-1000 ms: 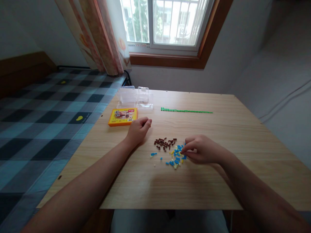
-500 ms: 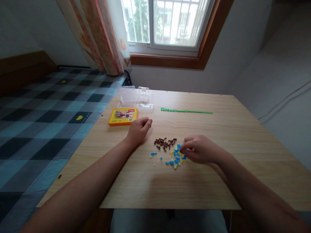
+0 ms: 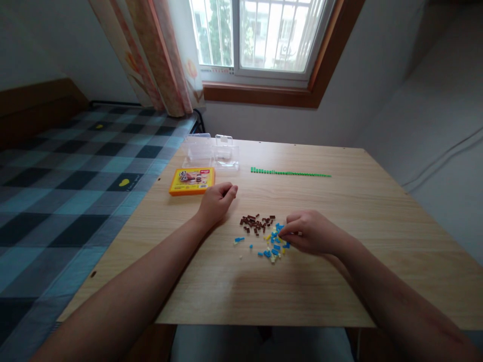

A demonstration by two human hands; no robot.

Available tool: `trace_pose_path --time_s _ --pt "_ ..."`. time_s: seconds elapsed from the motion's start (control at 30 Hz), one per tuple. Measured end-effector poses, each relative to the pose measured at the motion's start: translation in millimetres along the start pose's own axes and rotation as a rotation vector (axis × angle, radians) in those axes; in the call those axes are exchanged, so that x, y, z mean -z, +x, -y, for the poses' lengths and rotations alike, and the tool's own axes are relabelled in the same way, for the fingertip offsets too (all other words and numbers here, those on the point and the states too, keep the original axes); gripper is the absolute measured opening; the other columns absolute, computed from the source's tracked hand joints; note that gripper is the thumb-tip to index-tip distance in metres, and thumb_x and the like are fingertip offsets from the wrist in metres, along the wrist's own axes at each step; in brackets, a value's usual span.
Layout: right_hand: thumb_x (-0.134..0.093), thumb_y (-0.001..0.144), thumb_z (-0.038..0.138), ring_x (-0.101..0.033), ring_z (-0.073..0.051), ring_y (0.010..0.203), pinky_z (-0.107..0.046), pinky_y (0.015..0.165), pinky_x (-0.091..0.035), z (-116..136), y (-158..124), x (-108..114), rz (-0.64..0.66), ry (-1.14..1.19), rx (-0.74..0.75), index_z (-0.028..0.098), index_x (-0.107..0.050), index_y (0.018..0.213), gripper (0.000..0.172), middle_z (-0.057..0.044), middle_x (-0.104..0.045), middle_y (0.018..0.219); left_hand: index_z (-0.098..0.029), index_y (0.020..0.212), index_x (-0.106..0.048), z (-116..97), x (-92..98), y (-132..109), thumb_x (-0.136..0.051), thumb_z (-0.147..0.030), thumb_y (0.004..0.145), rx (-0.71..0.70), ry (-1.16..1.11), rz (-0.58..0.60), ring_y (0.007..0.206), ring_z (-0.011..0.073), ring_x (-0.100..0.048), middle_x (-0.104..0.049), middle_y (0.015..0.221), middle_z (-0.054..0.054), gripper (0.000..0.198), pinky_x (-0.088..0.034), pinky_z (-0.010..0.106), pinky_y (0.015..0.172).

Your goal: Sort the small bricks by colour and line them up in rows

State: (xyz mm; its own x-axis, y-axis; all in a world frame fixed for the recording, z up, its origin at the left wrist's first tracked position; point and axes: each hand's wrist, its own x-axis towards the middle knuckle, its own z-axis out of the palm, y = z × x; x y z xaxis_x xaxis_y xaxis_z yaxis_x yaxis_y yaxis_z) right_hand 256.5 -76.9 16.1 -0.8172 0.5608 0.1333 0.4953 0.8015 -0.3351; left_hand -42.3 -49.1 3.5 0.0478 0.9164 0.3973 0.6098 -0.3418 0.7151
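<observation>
On the near half of the desk (image 3: 339, 281), the right hand (image 3: 313, 234) lies at the right edge of a small mixed scatter of blue and yellow pieces (image 3: 274, 244). Its grip is pressed together, thumb tip against forefinger tip, right at the blue pieces. Whether a piece sits between the fingertips is too small to tell. A few strays lie just left of the scatter.

Just beyond, touching the scatter's far edge, the brown pieces (image 3: 256, 223) sit bunched in a heap of their own. Left of that heap and apart from it, the left hand (image 3: 216, 201) rests on the desk with its grip curled loosely closed; nothing shows in it.

Farther back on the left lie an orange box (image 3: 192, 180) and, behind it, a clear plastic case (image 3: 211, 153). To their right, the green pieces (image 3: 290, 173) stand in one long, straight row.

Judging by this layout, the green is finished and the brown is gathered but not lined up. The blue and yellow are unsorted, so most of the work seems to remain.
</observation>
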Motion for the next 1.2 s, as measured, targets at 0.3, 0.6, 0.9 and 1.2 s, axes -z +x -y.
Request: trace_pose_path --time_s 0.3,0.6,0.9,1.2 --pt "-0.062 0.089 0.022 -0.058 -0.013 0.066 -0.026 0.062 -0.033 6.2 4.8 -3.0 -0.005 -0.038 -0.019 0.023 -0.075 0.085 0.014 -0.001 -0.068 0.076 -0.019 0.059 -0.051 0.3 -0.1 0.0 -0.048 -0.041 0.091 -0.004 0.008 0.006 0.055 0.0131 -0.043 -0.043 0.054 -0.003 0.039 -0.03 0.028 0.057" --pt "-0.061 0.09 0.021 -0.059 -0.014 0.071 -0.025 0.066 -0.039 2.5 8.6 -10.2 -0.145 0.026 -0.029 0.021 -0.072 0.086 0.012 -0.001 -0.069 0.079 -0.019 0.06 -0.049 -3.0 2.4 -0.2 -0.045 -0.04 0.094 -0.032 0.091 0.036 0.055 0.013 -0.042 -0.041 0.054 -0.003 0.04 -0.028 0.029 0.057" --pt "-0.063 0.094 0.028 -0.065 -0.017 0.077 -0.029 0.07 -0.045 -18.5 19.7 -26.2 -0.3 0.119 -0.194 0.023 -0.078 0.091 0.016 -0.004 -0.074 0.084 -0.02 0.096 -0.063 -22.5 15.6 -9.5 -0.064 -0.039 0.088 -0.255 0.271 0.37 0.085 0.0202 -0.058 -0.063 0.09 0.004 0.021 -0.044 0.032 0.075" --pt "-0.061 0.093 0.027 -0.064 -0.017 0.071 -0.03 0.066 -0.047 -24.8 16.5 -21.9 -0.387 0.26 -0.26 0.022 -0.079 0.095 0.018 -0.005 -0.076 0.084 -0.02 0.122 -0.062 -18.1 3.0 -6.8 -0.065 -0.046 0.088 -0.353 0.178 0.515 0.12 0.0275 -0.056 -0.064 0.125 0.011 0.042 -0.045 0.045 0.105"
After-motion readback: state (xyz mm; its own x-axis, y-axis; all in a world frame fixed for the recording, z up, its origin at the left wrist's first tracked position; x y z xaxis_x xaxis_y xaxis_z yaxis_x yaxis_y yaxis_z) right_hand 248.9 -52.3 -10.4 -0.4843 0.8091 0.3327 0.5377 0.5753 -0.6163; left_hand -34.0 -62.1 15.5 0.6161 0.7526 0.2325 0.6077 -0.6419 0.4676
